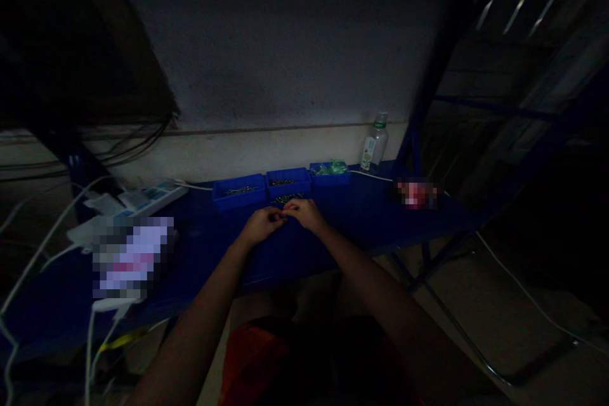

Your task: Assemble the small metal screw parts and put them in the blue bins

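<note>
Over the blue table (204, 241), my left hand (263, 224) and my right hand (303, 212) meet fingertip to fingertip. Both are closed in a pinch; whatever lies between the fingers is too small and dark to name. Just beyond my fingers, a small heap of thin metal pieces (288, 199) lies on the table. Behind it stand a left blue bin (239, 197) with thin metal pieces, a middle blue bin (288, 191) with small brownish metal pieces, and a right blue bin (330, 177) holding green-tinted clear plastic.
A clear bottle (375, 146) stands by the wall at the back right. To the left are a white power strip (155, 199) with plugs, white cables (45, 250) and a blurred-out pale item (137, 257). A blurred pinkish item (416, 195) sits at right.
</note>
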`<state>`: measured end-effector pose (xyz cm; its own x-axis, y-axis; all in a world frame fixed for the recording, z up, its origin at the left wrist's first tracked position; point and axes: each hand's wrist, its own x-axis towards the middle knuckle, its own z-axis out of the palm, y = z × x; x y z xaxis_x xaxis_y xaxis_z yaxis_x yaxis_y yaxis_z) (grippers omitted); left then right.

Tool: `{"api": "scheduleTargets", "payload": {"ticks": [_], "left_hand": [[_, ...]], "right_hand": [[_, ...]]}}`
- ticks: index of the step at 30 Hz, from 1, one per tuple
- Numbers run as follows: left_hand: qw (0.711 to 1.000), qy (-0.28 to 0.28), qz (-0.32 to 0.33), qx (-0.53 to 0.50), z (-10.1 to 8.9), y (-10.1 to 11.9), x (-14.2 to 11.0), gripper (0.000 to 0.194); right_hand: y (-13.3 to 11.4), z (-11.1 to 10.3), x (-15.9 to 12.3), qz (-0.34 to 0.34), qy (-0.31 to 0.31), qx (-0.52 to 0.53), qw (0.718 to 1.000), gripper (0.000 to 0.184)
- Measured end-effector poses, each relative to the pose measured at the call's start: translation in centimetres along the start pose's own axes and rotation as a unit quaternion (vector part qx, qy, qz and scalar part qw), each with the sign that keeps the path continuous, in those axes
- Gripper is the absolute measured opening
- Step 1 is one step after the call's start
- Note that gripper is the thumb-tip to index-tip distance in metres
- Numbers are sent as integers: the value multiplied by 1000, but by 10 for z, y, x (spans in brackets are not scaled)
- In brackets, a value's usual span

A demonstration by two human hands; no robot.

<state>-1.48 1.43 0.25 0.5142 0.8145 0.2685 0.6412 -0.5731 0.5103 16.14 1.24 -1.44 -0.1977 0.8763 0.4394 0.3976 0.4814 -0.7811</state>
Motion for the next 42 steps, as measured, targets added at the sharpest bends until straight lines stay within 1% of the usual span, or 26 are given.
{"api": "scheduleTargets", "payload": {"ticks": [2, 6, 14, 18, 21, 26, 29, 35, 42], "left_hand": [[1000, 0, 1, -15, 1, 0, 0, 36], [1000, 3, 10, -17, 1, 0, 1, 35], [999, 45, 2, 0, -1, 0, 1, 32], [998, 63, 7, 4, -2, 2, 1, 30], [998, 64, 13, 10, -2, 4, 1, 27], [998, 61, 7, 5, -2, 4, 1, 28], [998, 58, 10, 6, -2, 4, 1, 29], [996, 82, 21, -3, -4, 8, 0, 27], [995, 90, 27, -18, -4, 12, 0, 27]], "right_hand": [[2, 0, 1, 3, 11, -18, 1000, 15], [3, 0, 0, -4, 5, -24, 1000, 15], [0, -2, -3, -2, -25, -61, 998, 14], [0, -1, -3, -31, -24, -91, 995, 13], [2, 0, -2, -47, -25, -113, 992, 11], [3, 0, -1, -68, -33, -117, 990, 11], [3, 1, 0, -68, -31, -119, 990, 11], [0, 1, -1, -64, -31, -134, 988, 14], [-4, -2, -4, -56, -38, -141, 988, 12]]}}
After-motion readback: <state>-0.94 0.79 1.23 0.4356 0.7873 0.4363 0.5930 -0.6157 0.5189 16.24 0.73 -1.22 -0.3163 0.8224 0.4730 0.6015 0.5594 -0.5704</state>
